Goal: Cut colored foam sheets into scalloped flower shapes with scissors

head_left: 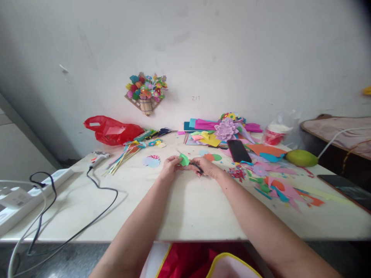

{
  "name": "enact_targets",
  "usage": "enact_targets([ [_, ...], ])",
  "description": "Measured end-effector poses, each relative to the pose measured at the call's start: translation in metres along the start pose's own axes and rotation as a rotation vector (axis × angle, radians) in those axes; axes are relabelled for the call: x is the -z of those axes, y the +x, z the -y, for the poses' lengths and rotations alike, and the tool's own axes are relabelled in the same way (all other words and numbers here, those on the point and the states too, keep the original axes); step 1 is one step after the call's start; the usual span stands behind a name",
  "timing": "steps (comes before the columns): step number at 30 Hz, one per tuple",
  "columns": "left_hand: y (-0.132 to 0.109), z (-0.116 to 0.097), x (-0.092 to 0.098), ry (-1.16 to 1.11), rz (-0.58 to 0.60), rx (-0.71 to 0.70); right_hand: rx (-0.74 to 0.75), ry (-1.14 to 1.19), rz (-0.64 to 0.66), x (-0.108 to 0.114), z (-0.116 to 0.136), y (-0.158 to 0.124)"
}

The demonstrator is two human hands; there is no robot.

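Note:
Both my hands meet over the middle of the white table (185, 208). My left hand (170, 165) is closed, pinching a small green paper piece (184, 159). My right hand (206, 166) is closed round a pair of scissors (193, 163), whose blades reach into the green piece. Just beyond lie an orange and a green cut-out (213, 157). A round pink and blue paper flower (151, 161) rests to the left of my left hand.
A black phone (238, 150), a paper scrap pile (275, 185), stacked coloured sheets (208, 129) and a green mango (301, 158) lie right. A red bag (113, 130), coloured sticks (124, 154), a glue gun (98, 157) with cable and a power strip (34, 191) lie left.

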State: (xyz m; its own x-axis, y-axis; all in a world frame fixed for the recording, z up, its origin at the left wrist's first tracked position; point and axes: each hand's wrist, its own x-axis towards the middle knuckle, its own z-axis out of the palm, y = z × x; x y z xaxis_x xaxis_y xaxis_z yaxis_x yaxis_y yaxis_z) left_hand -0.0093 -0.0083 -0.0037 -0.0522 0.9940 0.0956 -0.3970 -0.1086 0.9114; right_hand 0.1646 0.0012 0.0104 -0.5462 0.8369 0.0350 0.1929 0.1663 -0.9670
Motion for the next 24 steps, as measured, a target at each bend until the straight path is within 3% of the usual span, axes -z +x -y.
enact_targets([
  [24, -0.0001, -0.0010, -0.0003, 0.007, -0.027, 0.005, 0.003, 0.028, -0.018, -0.0012, -0.0017, 0.0023],
])
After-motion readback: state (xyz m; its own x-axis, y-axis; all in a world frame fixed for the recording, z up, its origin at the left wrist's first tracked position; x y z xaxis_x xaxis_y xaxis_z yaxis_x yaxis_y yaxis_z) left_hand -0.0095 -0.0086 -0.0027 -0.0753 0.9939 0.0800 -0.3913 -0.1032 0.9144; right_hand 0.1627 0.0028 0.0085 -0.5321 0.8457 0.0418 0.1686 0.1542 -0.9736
